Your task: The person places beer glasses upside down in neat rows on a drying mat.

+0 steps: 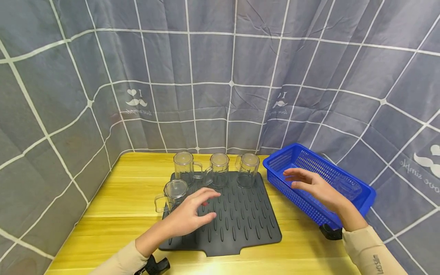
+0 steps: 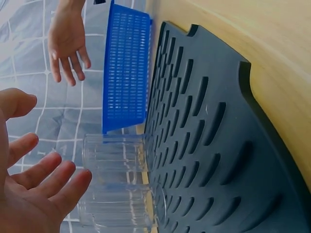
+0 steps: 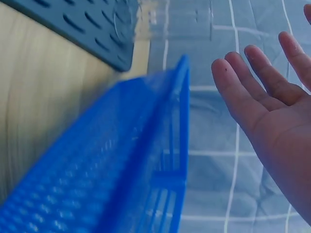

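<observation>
My left hand [image 1: 187, 215] hovers over the dark ridged drying mat [image 1: 240, 214], fingers spread and holding nothing. Just beyond its wrist and knuckles, a clear glass mug [image 1: 176, 189] stands upside down at the mat's left edge, partly hidden by the hand. Three more upside-down mugs line the mat's back: a left one [image 1: 183, 170], a middle one [image 1: 219, 172] and a right one [image 1: 248, 172]. Over the blue perforated basket [image 1: 292, 195] hangs my right hand [image 1: 317, 189], empty, fingers relaxed. Another clear glass mug [image 1: 348, 188] lies inside the basket's right part.
A yellow wood-grain table [image 1: 127, 191] carries the mat and basket. Behind and on both sides hangs a grey curtain [image 1: 213, 103] with white grid lines, close to the back mugs and the basket. The basket stands angled at the mat's right.
</observation>
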`<state>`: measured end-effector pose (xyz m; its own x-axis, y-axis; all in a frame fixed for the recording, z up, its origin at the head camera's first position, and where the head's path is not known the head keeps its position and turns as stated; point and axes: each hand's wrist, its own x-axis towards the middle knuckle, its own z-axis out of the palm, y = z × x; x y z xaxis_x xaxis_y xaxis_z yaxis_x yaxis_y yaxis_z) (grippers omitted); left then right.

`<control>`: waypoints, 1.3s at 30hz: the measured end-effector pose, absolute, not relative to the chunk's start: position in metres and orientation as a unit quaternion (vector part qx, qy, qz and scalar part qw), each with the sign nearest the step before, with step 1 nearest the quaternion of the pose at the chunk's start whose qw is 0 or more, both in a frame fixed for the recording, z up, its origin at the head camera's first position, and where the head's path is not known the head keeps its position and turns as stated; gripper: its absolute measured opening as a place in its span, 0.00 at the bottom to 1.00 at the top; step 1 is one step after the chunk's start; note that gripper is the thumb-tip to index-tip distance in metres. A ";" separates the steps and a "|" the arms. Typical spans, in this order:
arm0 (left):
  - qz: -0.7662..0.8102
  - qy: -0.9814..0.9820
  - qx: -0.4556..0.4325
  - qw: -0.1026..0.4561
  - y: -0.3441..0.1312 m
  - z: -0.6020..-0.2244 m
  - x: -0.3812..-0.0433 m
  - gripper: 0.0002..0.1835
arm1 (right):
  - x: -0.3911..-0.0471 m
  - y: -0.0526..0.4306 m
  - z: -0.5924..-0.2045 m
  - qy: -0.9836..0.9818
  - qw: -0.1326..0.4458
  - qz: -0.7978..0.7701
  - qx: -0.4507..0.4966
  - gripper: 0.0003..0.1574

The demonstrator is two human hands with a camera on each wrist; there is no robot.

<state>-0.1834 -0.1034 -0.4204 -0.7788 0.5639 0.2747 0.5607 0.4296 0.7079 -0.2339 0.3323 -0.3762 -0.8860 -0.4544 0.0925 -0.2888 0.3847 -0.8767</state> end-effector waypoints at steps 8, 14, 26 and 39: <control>0.419 0.845 0.331 0.033 -0.102 -0.425 -0.184 0.27 | -0.240 0.357 -0.364 0.871 0.036 -0.450 -0.196 0.28; 0.417 0.847 0.325 0.056 -0.103 -0.426 -0.184 0.29 | -0.245 0.370 -0.359 0.880 0.009 -0.437 -0.186 0.28; 0.399 0.856 0.320 0.079 -0.098 -0.432 -0.187 0.33 | -0.258 0.398 -0.357 0.911 -0.058 -0.371 -0.172 0.30; 0.381 0.863 0.324 0.071 -0.096 -0.433 -0.187 0.34 | -0.267 0.424 -0.353 0.946 -0.022 -0.312 -0.086 0.43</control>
